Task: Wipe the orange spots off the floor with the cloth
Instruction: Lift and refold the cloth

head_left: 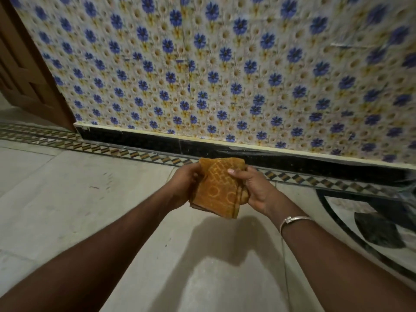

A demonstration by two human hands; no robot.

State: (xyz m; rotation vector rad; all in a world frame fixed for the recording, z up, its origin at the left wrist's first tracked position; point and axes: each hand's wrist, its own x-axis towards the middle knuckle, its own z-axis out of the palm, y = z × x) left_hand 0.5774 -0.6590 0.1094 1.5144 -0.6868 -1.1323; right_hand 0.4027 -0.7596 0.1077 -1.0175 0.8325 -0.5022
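Two hands: our left hand and right hand both grasp one folded orange cloth, held above the pale floor.

A wall covered in blue and yellow flowers is being shown across the top of the frame. A black strip is being seen along its bottom edge. A patterned border is being seen just below it. A brown wooden door is being shown at the upper left.
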